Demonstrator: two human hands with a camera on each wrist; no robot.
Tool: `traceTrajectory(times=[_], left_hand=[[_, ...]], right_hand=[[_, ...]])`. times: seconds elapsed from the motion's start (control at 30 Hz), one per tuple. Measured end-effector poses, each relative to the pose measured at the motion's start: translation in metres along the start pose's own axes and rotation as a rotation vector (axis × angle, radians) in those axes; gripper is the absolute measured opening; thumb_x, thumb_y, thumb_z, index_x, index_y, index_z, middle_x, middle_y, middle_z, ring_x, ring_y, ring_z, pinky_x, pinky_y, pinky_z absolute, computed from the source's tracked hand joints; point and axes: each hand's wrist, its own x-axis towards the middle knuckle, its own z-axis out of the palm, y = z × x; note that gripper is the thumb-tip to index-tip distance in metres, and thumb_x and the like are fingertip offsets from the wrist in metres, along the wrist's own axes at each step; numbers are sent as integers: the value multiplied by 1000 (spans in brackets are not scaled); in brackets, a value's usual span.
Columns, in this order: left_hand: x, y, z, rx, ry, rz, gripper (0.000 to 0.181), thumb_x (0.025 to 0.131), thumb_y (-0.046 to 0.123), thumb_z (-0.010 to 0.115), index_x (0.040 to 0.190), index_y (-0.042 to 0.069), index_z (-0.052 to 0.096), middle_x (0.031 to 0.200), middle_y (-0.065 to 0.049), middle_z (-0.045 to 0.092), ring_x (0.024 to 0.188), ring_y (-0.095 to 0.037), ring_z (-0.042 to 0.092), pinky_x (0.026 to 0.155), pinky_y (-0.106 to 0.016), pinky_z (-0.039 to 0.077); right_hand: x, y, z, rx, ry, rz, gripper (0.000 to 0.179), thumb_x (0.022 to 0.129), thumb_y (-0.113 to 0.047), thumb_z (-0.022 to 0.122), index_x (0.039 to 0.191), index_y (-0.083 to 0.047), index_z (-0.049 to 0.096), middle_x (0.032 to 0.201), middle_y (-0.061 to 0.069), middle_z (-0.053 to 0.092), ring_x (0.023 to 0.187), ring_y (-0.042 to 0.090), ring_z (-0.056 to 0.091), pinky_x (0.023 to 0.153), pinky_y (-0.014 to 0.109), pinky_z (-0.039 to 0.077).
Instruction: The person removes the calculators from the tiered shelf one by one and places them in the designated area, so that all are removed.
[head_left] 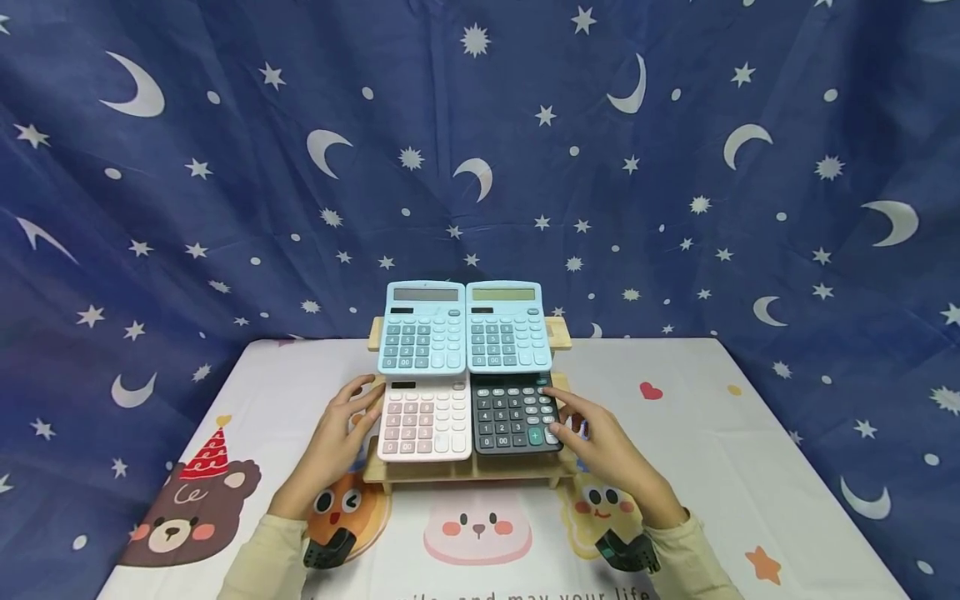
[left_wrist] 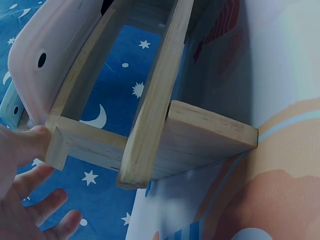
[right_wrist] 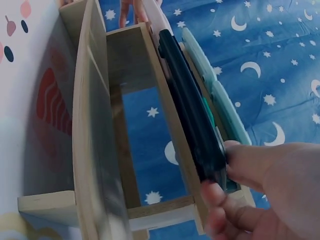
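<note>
A wooden rack (head_left: 472, 472) holds two tiers of calculators. On the lower tier, a white calculator with pink keys (head_left: 425, 421) stands left of a black calculator (head_left: 516, 414). My right hand (head_left: 611, 446) pinches the black one's right edge; in the right wrist view the thumb (right_wrist: 250, 160) lies against its key side. My left hand (head_left: 330, 450) is at the white calculator's left edge. In the left wrist view its thumb (left_wrist: 27, 142) touches the rack's end beside the white calculator (left_wrist: 47, 65), with the other fingers spread loosely.
Two light blue calculators, a left one (head_left: 422, 329) and a right one (head_left: 508, 327), lean side by side on the upper tier, overlapping the tops of the lower pair. A cartoon-print cloth (head_left: 675, 417) covers the table. Behind hangs a blue star-and-moon curtain (head_left: 525, 167).
</note>
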Motion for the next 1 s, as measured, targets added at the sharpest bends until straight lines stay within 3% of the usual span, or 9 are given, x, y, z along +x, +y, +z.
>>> traceTrajectory(times=[0.1,0.2,0.37,0.5,0.67,1.0], left_hand=[[1,0,0,-6,-1,5,41,102,8,57,141,-4,55,155,-24,42,145,-50,36,116,-69,27],[2,0,-1,-5,-3,2,41,102,8,57,141,-4,55,156,-24,41,145,-50,35,116,-69,28],[2,0,-1,-2,-6,0,41,103,9,56,142,-4,54,156,-24,41,145,-51,35,115,-70,27],[0,0,-1,-10,-10,4,41,103,8,56,142,-4,54,156,-24,40,145,-51,34,115,-70,27],[-1,0,-1,-12,-17,-2,41,103,9,55,142,-5,53,157,-23,39,146,-51,33,116,-70,26],[0,0,-1,-8,-17,-14,41,104,11,55,143,-4,53,158,-22,39,146,-51,33,116,-70,26]], right_hand=[[2,4,-1,108,-57,6,53,98,-9,64,150,-12,49,96,7,71,72,7,56,64,22,49],[4,10,-2,252,-131,3,57,102,-8,58,155,-9,39,111,20,72,84,5,66,71,22,55],[7,20,-1,482,-217,42,59,105,-9,52,160,-9,29,139,31,58,95,8,68,68,28,58],[8,26,1,610,-239,85,59,106,-11,50,160,-9,27,154,30,43,100,8,69,70,23,56],[8,30,1,691,-248,110,59,106,-11,50,160,-8,26,157,29,38,107,7,70,75,19,56],[7,31,-3,722,-266,123,59,106,-10,51,159,-4,27,144,35,51,108,9,72,92,24,57]])
